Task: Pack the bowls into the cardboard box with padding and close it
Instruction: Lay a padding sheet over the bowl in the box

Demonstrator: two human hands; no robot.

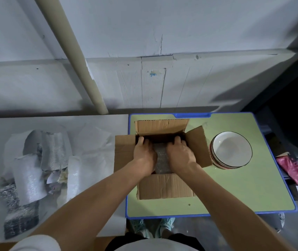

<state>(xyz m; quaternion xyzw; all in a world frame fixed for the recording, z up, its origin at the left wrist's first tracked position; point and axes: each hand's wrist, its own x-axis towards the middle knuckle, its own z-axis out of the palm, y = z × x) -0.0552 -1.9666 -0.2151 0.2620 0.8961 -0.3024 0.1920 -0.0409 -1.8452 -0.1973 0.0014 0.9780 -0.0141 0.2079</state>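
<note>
Your left hand (pixel 144 153) and right hand (pixel 180 153) lie on wrap (pixel 160 160) in the box (pixel 164 186); grip unclear in shadow. Bunched wrap could tilt the bowls (pixel 232 149).

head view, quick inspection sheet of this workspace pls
surface: green table with blue rim, white surface to its left
job's things: box open, flaps out, wrap inside; bowls stacked right of it, outside
clutter: padding pile on the white surface; pink bag far right
hands: left hand and right hand in the box on the wrap; fingertips hidden
cables: nothing seen
surroundings: wall, slanting pipe
</note>
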